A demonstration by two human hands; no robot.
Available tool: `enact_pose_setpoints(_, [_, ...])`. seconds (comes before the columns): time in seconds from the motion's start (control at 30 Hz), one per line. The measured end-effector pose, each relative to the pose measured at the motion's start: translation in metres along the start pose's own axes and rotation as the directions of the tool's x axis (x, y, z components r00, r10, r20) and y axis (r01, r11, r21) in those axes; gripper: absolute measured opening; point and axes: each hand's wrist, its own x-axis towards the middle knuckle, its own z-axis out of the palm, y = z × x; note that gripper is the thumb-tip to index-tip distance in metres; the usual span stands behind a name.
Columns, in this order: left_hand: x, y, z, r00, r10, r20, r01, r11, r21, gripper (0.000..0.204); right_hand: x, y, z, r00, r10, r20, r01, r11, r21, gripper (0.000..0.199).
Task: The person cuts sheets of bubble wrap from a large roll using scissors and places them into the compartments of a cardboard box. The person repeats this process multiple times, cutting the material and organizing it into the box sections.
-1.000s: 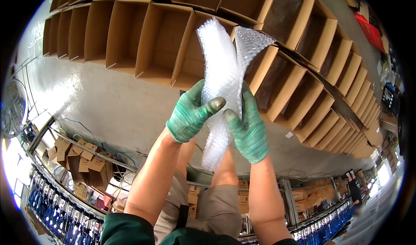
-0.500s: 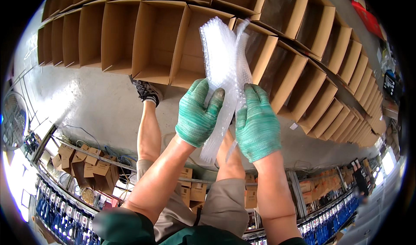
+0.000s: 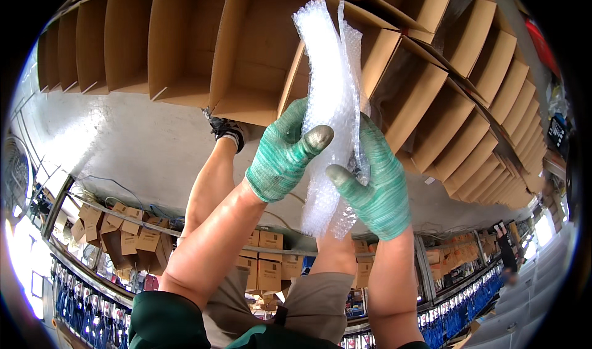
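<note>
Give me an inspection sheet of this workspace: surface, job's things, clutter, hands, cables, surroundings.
Surface: grey floor, glare at left
Job's things: bubble wrap, a long strip with loose edges, held up before the open cartons
Clutter: small cardboard boxes heaped at lower left
Hands: left hand and right hand, green-gloved, both holding the bubble wrap
Cables: thin cable near the heaped boxes
Surroundings: blue goods in rows

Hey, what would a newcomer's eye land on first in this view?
First, the bright bubble wrap in the centre, held between the left hand and right hand, both in green gloves. Beyond it, rows of open boxes curve across the top and down the right side.
</note>
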Motion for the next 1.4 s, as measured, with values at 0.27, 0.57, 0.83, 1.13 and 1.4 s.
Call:
enact_pose_setpoints(0.27, [0.012,-0.011,0.004,1.0,0.012,0.004,-0.012,0.997,0.074,0.066,0.011,0.004,-0.016,0.999,-0.031,0.02,0.034,0.985,-0.169,0.065])
enact_pose_setpoints(0.57, [0.016,-0.025,0.015,0.993,0.065,-0.099,-0.056,0.994,0.095,0.055,0.012,0.01,-0.011,0.999,-0.048,0.023,0.053,0.956,-0.287,0.054])
enact_pose_setpoints(0.83, [0.032,-0.004,-0.001,0.968,0.105,-0.229,-0.103,0.994,0.021,0.058,-0.001,0.017,-0.089,0.686,0.61,-0.397,-0.299,0.733,0.611,0.059])
enact_pose_setpoints(1.13, [0.051,0.018,-0.038,0.961,0.183,-0.209,-0.158,0.979,0.13,0.06,0.019,-0.045,-0.236,0.47,0.122,-0.874,-0.126,0.989,0.071,0.051])
enact_pose_setpoints(1.4, [0.043,0.039,-0.044,1.0,0.005,-0.021,0.0,0.971,0.241,0.068,0.349,-0.058,-0.194,0.915,-0.27,-0.301,-0.191,0.369,-0.91,0.039])
